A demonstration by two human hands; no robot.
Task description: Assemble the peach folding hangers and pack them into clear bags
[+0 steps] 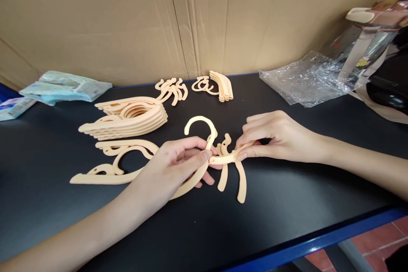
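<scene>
My left hand [177, 159] pinches a cream plastic folding hanger near its pivot, with the curved hook [208, 125] standing up above the thumb. At the right end of a short arm [225, 160] joined at that pivot, my right hand [280, 136] grips between thumb and fingers. Another curved strip [193, 182] runs below my left hand, partly hidden by it. Loose curved hanger pieces [241, 182] lie on the table under and behind the held arm. Left of my left hand lie cream hanger parts [102, 178], partly covered by that hand.
A stack of cream hanger parts [149, 123] lies behind my left hand. Farther back are small hook pieces [174, 89] and a bundle of short arms [223, 85]. Clear plastic wrap [306, 78] and a bottle [379, 38] are right; blue-white packets [65, 87] left. Cardboard [127, 21] stands behind.
</scene>
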